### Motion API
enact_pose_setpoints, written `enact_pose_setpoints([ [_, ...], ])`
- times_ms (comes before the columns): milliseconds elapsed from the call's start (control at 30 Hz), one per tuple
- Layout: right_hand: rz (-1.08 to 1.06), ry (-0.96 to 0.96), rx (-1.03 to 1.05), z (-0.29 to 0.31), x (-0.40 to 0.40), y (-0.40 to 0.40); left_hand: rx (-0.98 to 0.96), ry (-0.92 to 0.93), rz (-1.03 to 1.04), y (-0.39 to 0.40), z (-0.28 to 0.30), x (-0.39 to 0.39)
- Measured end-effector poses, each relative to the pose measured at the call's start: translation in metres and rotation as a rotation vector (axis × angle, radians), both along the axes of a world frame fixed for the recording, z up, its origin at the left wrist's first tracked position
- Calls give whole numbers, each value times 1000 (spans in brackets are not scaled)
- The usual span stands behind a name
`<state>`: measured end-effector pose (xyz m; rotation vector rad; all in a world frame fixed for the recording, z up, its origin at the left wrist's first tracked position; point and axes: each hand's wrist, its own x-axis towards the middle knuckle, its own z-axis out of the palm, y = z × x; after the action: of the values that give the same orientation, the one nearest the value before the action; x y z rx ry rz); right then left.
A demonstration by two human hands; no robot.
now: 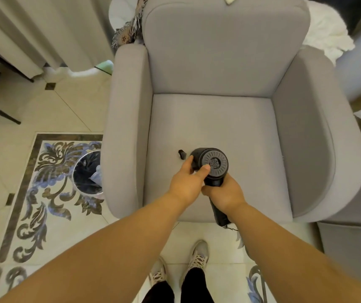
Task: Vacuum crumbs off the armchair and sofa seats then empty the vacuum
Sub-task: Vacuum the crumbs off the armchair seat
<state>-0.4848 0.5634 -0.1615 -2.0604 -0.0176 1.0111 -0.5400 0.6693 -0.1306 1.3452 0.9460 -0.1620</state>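
Head camera, looking down: you stand at the front edge of the grey armchair point(219, 119), holding a black handheld vacuum point(213, 166) above the seat. Your right hand point(226, 194) has its fingers clamped round the handle; your left hand point(188, 180) grips the motor body, thumb on the vented rear cap. A small black piece point(182, 153) lies on the seat just beside the vacuum. A round bin point(88, 172) sits on the patterned floor beside the chair's left arm.
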Motion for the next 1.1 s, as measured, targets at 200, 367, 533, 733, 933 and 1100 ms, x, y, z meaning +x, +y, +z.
enact_pose_setpoints([
  [200, -52, 9, -67, 4, -15, -40, -32, 18, -63, -34, 0, -11],
  [367, -145, -12, -42, 16, -11, -56, -11, -16, -112, -49, 11, -2],
  [533, -135, 21, -15, 9, -13, -44, -18, 14, -129, -37, 6, -1],
  [733, -167, 42, -40, 6, -41, -54, -14, 18, -155, -42, -2, -29],
  [933, -225, -17, -36, 18, -44, -68, 24, 5, -203, -53, 10, -36],
  [1100, -236, -4, -60, 9, -58, -69, 22, 0, -209, -56, 7, -41],
])
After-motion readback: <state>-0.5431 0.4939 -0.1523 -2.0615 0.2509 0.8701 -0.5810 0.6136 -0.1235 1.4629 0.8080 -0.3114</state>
